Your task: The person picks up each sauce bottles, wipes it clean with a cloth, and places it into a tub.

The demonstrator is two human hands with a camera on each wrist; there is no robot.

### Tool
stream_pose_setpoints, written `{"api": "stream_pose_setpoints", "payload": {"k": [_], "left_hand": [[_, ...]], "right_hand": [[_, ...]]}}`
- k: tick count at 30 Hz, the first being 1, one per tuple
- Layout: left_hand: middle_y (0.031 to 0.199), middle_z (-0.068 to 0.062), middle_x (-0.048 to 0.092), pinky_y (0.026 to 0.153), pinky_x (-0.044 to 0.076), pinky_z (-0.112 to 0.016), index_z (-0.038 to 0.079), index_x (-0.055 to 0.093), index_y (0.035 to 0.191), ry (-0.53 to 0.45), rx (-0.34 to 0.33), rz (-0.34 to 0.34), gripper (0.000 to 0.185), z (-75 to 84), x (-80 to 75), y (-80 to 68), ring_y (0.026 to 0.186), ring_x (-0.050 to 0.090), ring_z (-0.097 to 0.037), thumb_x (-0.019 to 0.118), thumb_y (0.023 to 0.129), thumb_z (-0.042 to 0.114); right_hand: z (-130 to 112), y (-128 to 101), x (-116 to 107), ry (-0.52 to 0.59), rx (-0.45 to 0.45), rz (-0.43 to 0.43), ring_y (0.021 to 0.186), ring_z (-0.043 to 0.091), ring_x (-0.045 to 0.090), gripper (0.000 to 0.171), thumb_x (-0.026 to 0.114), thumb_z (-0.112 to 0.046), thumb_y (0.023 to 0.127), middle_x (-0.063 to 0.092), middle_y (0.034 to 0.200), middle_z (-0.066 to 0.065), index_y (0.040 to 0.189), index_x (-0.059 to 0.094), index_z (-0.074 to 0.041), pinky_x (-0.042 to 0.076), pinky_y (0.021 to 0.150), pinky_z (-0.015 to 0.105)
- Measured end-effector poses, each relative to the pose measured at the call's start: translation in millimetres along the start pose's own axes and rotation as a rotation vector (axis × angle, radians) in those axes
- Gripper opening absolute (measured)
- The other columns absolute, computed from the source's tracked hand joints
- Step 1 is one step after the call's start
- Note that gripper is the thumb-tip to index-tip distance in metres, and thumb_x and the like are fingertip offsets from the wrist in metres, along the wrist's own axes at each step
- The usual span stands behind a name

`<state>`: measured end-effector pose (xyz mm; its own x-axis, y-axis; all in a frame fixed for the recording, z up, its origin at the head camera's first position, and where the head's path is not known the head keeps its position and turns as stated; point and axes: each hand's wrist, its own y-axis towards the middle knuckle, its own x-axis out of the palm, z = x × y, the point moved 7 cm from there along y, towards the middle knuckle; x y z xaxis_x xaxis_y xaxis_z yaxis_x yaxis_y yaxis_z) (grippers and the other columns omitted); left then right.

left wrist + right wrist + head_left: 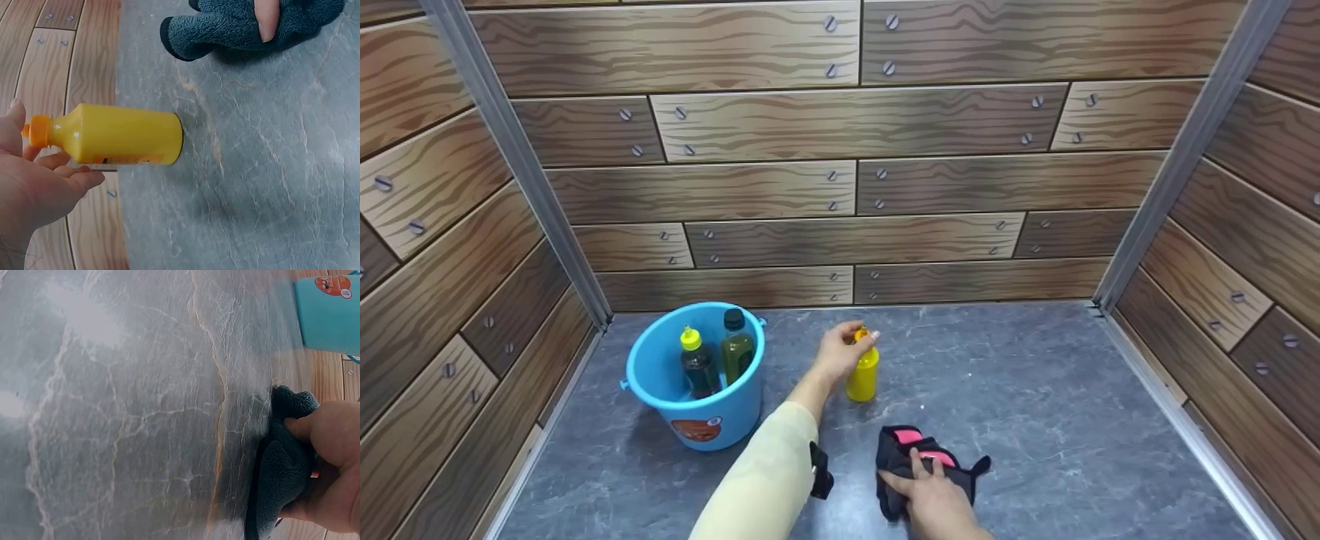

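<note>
Right hand point(934, 499) is pressed down on a dark cloth point(919, 461) with pink patches, fingers curled into it – soft, bunchy stuff. Left hand point(840, 351) is wrapped round the cap of a yellow bottle point(862, 373) standing mid-desk beside a blue bucket point(697, 420) – probably light, slick plastic, best gripped at the neck. Label writing can't be read.

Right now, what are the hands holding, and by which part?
The left hand grips the yellow bottle at its orange cap end. The right hand presses on top of the dark cloth on the floor.
</note>
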<state>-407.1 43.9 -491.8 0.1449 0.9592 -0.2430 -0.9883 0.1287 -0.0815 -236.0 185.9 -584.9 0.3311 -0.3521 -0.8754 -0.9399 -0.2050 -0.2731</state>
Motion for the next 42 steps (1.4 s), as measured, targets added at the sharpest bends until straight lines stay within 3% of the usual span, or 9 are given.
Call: {"api": "stream_pose_setpoints", "payload": {"k": [5, 17, 22, 28, 35, 42], "left_hand": [[0.14, -0.014, 0.064, 0.112, 0.048, -0.051, 0.005, 0.06, 0.148, -0.003, -0.02, 0.001, 0.044, -3.8, -5.1, -1.1, 0.128, 0.062, -0.03, 0.064, 0.109, 0.026], [0.127, -0.013, 0.07, 0.104, 0.054, -0.045, 0.004, 0.069, 0.136, 0.04, 0.073, -0.031, 0.034, 1.4, -21.3, -12.3, 0.116, 0.066, -0.027, 0.068, 0.107, 0.021], [0.13, -0.012, 0.07, 0.105, 0.053, -0.048, 0.006, 0.069, 0.137, 0.103, 0.073, -0.075, 0.035, -2.8, -28.2, -24.2, 0.119, 0.066, -0.028, 0.067, 0.107, 0.023], [0.136, -0.009, 0.069, 0.107, 0.052, -0.05, 0.009, 0.068, 0.14, 0.128, 0.02, -0.104, 0.038, -16.9, -37.0, -43.8, 0.123, 0.065, -0.028, 0.067, 0.107, 0.027], [0.133, -0.007, 0.07, 0.108, 0.051, -0.05, 0.012, 0.071, 0.136, 0.117, 0.016, -0.129, 0.034, -19.0, -44.4, -57.9, 0.118, 0.064, -0.027, 0.068, 0.106, 0.028], [0.129, -0.006, 0.071, 0.106, 0.053, -0.05, 0.013, 0.073, 0.133, 0.133, 0.024, -0.141, 0.032, -20.0, -50.7, -72.9, 0.115, 0.065, -0.026, 0.069, 0.105, 0.029]], "right_hand": [[-5.3, -0.2, 0.1, -0.009, -0.018, 0.012, 0.134, 0.07, 0.042, 0.06, 0.072, -0.001, 0.095, 0.045, 0.158, 0.032, 0.141, 0.07, -0.039, 0.05, 0.089, 0.076], [-9.3, 2.1, -2.1, -0.029, -0.011, 0.015, 0.133, 0.07, 0.043, 0.058, 0.071, -0.001, 0.096, 0.045, 0.158, 0.032, 0.141, 0.07, -0.038, 0.055, 0.083, 0.07], [-6.5, 3.6, 2.4, -0.036, 0.026, -0.011, 0.136, 0.068, 0.041, 0.059, 0.072, -0.002, 0.097, 0.044, 0.16, 0.03, 0.143, 0.068, -0.039, 0.048, 0.092, 0.077], [-4.3, 2.5, 8.8, -0.005, 0.043, -0.041, 0.138, 0.067, 0.04, 0.056, 0.07, -0.005, 0.098, 0.042, 0.16, 0.03, 0.143, 0.068, -0.038, 0.047, 0.095, 0.077], [-1.7, 4.9, 2.7, -0.027, 0.045, 0.007, 0.136, 0.068, 0.042, 0.056, 0.07, -0.003, 0.097, 0.045, 0.159, 0.03, 0.141, 0.07, -0.037, 0.05, 0.09, 0.075], [0.0, 5.2, 0.4, -0.075, 0.021, 0.069, 0.133, 0.062, 0.05, 0.05, 0.072, -0.009, 0.098, 0.051, 0.155, 0.026, 0.139, 0.072, -0.037, 0.057, 0.082, 0.066]]}}
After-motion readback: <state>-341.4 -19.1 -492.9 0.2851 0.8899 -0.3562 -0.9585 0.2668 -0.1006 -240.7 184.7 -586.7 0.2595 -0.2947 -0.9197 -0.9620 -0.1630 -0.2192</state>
